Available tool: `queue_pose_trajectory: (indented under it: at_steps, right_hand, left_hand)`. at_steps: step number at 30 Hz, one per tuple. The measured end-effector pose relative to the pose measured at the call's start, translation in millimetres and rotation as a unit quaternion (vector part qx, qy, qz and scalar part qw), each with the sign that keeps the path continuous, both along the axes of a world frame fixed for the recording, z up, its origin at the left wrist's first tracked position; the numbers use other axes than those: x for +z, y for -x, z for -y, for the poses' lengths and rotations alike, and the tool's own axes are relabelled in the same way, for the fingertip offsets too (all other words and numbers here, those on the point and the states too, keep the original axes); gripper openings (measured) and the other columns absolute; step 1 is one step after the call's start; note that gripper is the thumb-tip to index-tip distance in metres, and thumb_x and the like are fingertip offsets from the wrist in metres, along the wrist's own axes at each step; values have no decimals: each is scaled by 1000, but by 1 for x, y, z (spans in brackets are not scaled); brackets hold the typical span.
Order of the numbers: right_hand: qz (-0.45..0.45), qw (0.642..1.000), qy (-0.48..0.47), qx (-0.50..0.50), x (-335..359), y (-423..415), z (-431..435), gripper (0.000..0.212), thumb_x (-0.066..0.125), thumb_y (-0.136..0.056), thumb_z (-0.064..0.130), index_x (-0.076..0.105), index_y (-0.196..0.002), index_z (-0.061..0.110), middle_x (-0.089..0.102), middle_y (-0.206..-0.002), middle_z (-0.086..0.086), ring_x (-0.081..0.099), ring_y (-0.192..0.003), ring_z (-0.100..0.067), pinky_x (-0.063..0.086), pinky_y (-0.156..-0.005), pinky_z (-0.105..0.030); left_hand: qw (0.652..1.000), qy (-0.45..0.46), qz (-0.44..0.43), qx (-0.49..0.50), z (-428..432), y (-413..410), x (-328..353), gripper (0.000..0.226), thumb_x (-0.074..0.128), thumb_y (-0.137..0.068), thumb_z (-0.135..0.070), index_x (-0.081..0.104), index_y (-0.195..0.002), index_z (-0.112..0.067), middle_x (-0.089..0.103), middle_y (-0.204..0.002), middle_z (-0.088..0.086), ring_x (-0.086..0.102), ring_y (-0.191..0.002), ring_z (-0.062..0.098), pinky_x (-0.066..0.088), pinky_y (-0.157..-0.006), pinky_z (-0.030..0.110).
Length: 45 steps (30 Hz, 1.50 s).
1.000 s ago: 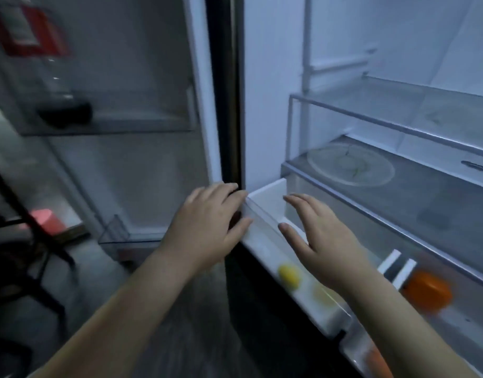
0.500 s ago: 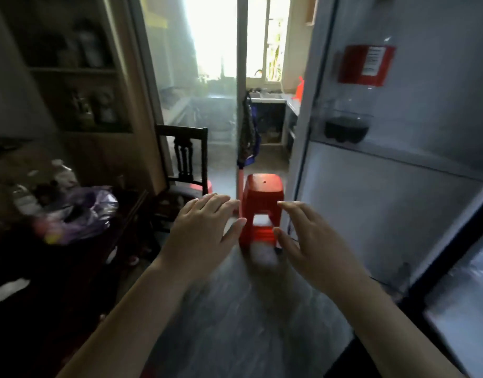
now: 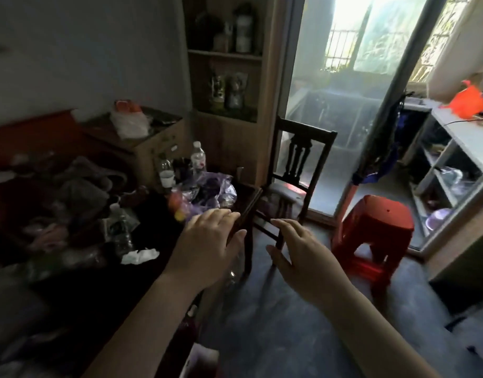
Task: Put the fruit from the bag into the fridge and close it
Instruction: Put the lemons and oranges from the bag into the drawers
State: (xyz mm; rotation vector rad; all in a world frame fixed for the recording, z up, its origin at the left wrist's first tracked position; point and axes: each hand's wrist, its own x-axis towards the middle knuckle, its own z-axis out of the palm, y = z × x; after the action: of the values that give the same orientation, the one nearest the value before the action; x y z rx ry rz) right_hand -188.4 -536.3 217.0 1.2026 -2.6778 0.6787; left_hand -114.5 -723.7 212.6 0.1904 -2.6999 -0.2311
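Now left hand (image 3: 207,246) spread, empty; right hand (image 3: 303,257) likewise, touching nothing.

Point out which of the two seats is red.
The low plastic stool on the right; the high-backed wooden chair beside it is dark.

I am looking at a purple, see-through bag (image 3: 215,190) on the near-black worktop (image 3: 103,290), with orange and yellow fruit (image 3: 177,205) showing at its edge. A bright red stool (image 3: 376,222) is standing out against the grey floor (image 3: 275,309), beside a dark brown chair (image 3: 300,156); a white tissue (image 3: 140,255) is showing pale.
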Motion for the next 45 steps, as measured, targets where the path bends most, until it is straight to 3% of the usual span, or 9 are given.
queue_pose_trajectory:
  at_steps: [5,8,11,21,27,33,41,45]
  right_hand:
    - [6,999,-17,49,-15,37,49,52,45,-92,40,44,-137,15,49,-136,1,55,-115,-18,39,-92,-23]
    - [10,997,-19,72,-29,63,70,54,41,-91,43,43,-138,16,48,-138,2,47,-125,-16,39,-95,-24]
    - [25,995,-26,96,-41,95,85,51,45,-94,39,40,-140,18,45,-140,5,42,-129,-14,40,-98,-26]
    - [30,986,-14,165,-60,243,107,46,52,-93,33,46,-136,17,51,-135,1,50,-123,-18,40,-97,-26]
    - [43,979,-35,196,-76,319,121,46,51,-94,32,43,-138,18,47,-138,2,46,-126,-17,37,-99,-23]
    - [73,964,-61,247,-104,344,159,47,49,-95,34,42,-139,18,45,-140,4,44,-128,-16,35,-100,-23]
    - [99,944,-91,302,-142,367,236,38,59,-90,21,53,-127,17,53,-130,3,52,-119,-20,40,-93,-25]
    - [98,934,-123,321,-159,385,286,33,56,-92,20,55,-124,15,53,-131,2,51,-120,-20,41,-94,-26]
  left_hand:
    - [999,-26,13,39,43,14,-18,52,27,-93,-48,56,-124,-18,59,-125,-3,50,-120,14,38,-98,35]
    - [997,-38,34,62,55,28,-34,54,24,-93,-50,53,-127,-19,57,-127,-4,48,-122,13,36,-100,34]
    - [994,-43,50,91,65,50,-46,57,21,-93,-50,51,-130,-19,55,-129,-5,47,-123,12,34,-101,31]
    - [975,-72,95,189,83,163,-74,73,9,-85,-56,42,-138,-19,46,-140,-4,38,-132,12,30,-105,29]
    - [958,-111,114,238,84,218,-94,52,34,-97,-43,33,-143,-19,38,-146,-4,31,-136,12,27,-108,28]
    - [945,-141,132,265,99,244,-115,53,36,-98,-41,28,-146,-20,33,-149,-4,29,-137,13,27,-109,28]
    - [928,-200,145,280,158,272,-160,51,42,-97,-34,32,-143,-15,37,-146,0,33,-134,15,29,-106,27]
    - [912,-267,127,282,198,291,-186,48,44,-96,-27,35,-141,-15,38,-145,1,34,-133,16,33,-106,30]
